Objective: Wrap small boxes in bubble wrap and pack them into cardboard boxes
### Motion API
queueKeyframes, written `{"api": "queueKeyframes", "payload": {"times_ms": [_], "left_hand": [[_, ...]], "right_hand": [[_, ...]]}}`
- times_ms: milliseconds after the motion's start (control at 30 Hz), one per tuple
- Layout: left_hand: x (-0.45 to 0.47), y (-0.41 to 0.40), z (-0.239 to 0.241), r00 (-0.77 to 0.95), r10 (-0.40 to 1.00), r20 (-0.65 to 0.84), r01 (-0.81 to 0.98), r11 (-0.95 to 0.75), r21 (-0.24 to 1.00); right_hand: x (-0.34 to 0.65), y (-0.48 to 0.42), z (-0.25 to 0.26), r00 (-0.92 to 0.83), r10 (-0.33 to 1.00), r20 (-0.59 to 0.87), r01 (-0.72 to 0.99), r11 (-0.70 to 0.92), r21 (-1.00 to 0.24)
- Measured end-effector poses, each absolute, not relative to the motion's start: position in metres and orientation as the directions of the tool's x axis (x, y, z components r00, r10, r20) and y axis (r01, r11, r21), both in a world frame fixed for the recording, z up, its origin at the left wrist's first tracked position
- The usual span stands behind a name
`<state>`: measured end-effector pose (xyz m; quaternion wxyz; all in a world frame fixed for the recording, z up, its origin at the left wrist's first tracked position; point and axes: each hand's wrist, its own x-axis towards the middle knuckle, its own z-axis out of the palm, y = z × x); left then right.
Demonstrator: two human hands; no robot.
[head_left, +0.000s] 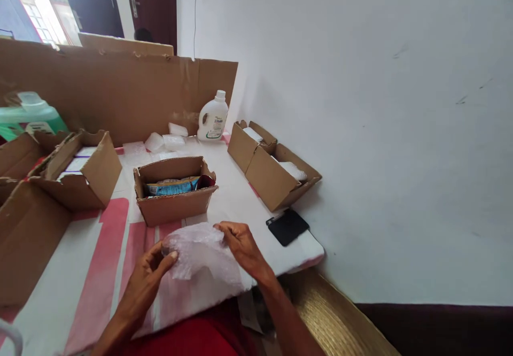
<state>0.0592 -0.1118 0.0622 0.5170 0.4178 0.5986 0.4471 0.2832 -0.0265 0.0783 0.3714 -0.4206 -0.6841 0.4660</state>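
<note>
By the near edge of the table (229, 185), we pinch the wrap (200, 249) with left hand (150, 273) and right hand (242, 246), the box (176, 209) at eleven o'clock, the pad (287, 227) at two, a strip of table between them at one.

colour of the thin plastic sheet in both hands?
Thin plastic sheet: translucent whitish, best in head view.

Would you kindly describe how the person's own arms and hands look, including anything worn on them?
The left hand and right hand wear no gloves, and no sleeve or watch shows on either arm. Red cloth shows at the lap.
</note>
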Motion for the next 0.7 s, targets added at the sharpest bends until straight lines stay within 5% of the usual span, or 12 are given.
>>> {"api": "queueKeyframes", "payload": {"times_ms": [233, 333, 467, 533, 600, 700], "left_hand": [[0.020, -0.132, 0.045, 0.087, 0.915, -0.393, 0.168, 0.376, 0.911], [0.013, -0.147, 0.030, 0.009, 0.889, -0.458, 0.198, 0.448, 0.872], [0.004, -0.179, 0.024, -0.180, 0.873, -0.452, 0.385, 0.486, 0.785], [0.001, -0.193, 0.030, -0.305, 0.875, -0.375, 0.543, 0.483, 0.686], [0.001, -0.199, 0.035, -0.461, 0.876, -0.139, 0.686, 0.452, 0.571], [0.008, -0.185, 0.023, -0.311, 0.918, 0.246, 0.895, 0.196, 0.400]], "right_hand": [[0.274, 0.051, 0.079, -0.735, 0.635, -0.238, 0.408, 0.134, -0.903], [0.256, 0.064, 0.068, -0.746, 0.645, -0.166, 0.391, 0.224, -0.893], [0.249, 0.039, 0.060, -0.563, 0.822, 0.085, 0.450, 0.391, -0.803], [0.246, 0.006, 0.057, -0.475, 0.857, 0.200, 0.509, 0.452, -0.732], [0.238, -0.037, 0.051, -0.466, 0.842, 0.273, 0.504, 0.506, -0.700], [0.212, -0.096, 0.033, -0.507, 0.797, 0.329, 0.447, 0.569, -0.690]]}}
